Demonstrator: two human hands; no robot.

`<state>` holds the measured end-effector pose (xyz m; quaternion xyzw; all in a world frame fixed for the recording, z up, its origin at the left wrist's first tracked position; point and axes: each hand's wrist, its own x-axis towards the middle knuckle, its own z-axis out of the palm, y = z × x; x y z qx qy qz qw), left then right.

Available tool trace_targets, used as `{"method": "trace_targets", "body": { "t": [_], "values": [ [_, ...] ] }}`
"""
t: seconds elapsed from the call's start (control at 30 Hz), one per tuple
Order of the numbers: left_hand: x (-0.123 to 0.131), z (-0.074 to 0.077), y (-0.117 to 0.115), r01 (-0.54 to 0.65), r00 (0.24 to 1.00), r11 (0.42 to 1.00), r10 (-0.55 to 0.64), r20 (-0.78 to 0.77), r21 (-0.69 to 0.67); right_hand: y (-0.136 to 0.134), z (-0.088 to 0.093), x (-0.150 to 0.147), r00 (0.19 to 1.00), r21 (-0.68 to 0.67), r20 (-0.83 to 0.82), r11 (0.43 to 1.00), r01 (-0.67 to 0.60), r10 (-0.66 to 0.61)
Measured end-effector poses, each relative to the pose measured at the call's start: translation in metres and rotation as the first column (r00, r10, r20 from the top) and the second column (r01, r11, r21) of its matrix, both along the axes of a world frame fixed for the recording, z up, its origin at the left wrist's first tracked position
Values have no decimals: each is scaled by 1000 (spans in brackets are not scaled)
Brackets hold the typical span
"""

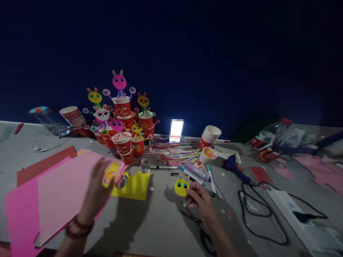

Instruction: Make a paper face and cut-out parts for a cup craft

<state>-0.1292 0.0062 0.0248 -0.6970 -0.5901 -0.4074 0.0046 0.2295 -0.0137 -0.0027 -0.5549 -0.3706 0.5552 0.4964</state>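
Observation:
My right hand (202, 201) pinches the right edge of a yellow paper animal face (181, 188) with blue-rimmed eyes and two upright ears. Beneath that hand lie dark-handled scissors (206, 241), partly covered by the wrist. My left hand (99, 184), wearing a beaded bracelet, is smeared by motion over the paper pile. Its fingers are beside a small yellow-orange ring-like thing (109, 176); whether they hold it is unclear. Just right of it lies a yellow sheet (136, 187) with rounded cutouts along its top edge, with a tape roll (122, 181) at its left.
Pink sheets (63, 192) cover the left side. Behind them stand stacked red cups (122, 107) with paper animal figures. Pipe cleaners (174, 151), markers (190, 175) and a paper cup of cutouts (208, 155) lie centrally. A blue glue gun (235, 167), black cord and power strip (289, 210) are right.

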Motion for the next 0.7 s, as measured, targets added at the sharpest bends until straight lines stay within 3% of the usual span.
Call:
{"method": "trace_targets", "body": {
  "t": [0.03,0.1,0.17,0.27,0.43,0.6,0.7],
  "values": [
    [23,-7,2,138,990,988,-137,9,-74,0,0,-2,1000,8,0,1000,-7,7],
    [68,-17,5,384,923,899,-373,90,-211,0,-2,-6,1000,23,-9,1000,-20,20],
    [103,-21,4,505,861,827,-463,211,-248,1,-5,-11,999,33,-26,999,-33,34],
    [129,-23,2,563,803,784,-444,397,-263,4,-11,-19,996,37,-49,997,-69,70],
    [131,-37,7,660,619,676,-244,746,-327,6,-19,-27,991,64,-43,990,-127,130],
    [132,-47,6,745,530,569,-186,827,-349,5,-25,-33,985,75,-40,984,-163,166],
    [134,-50,3,761,506,548,-166,846,-347,5,-27,-36,985,90,-18,981,-171,173]
  ]
}}
